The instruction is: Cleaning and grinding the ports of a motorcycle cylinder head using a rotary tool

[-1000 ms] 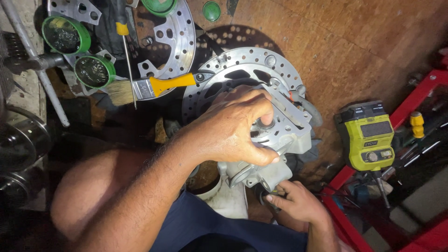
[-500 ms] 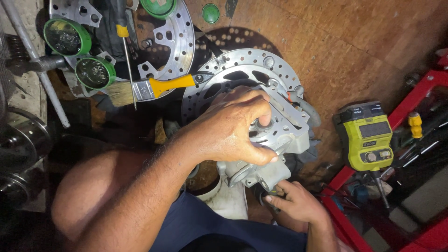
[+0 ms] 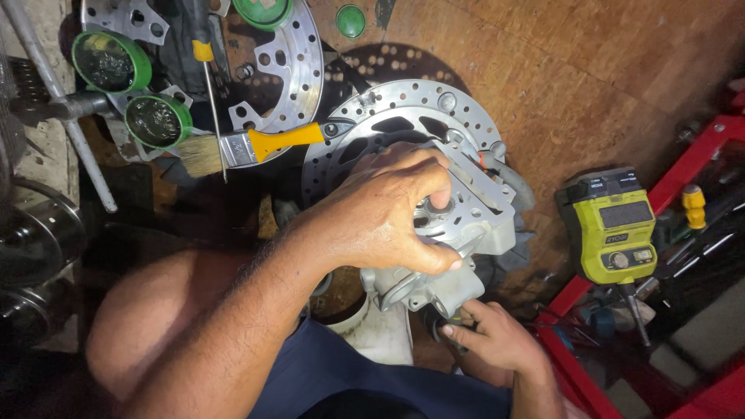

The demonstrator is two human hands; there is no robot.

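Left hand gripping grey brake caliper, right hand pinching its underside — drilled disc behind

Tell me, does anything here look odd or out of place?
Only small things: a yellow-handled paintbrush lies across two brake discs, and green lids sit loose among parts. The left hand and right hand grip a grey metal caliper; no damage or spill shows.

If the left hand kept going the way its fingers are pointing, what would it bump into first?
The left hand already rests on the grey metal caliper. Its fingers point right, so beyond the caliper it would probably meet the yellow-green power tool, though depth is hard to judge.
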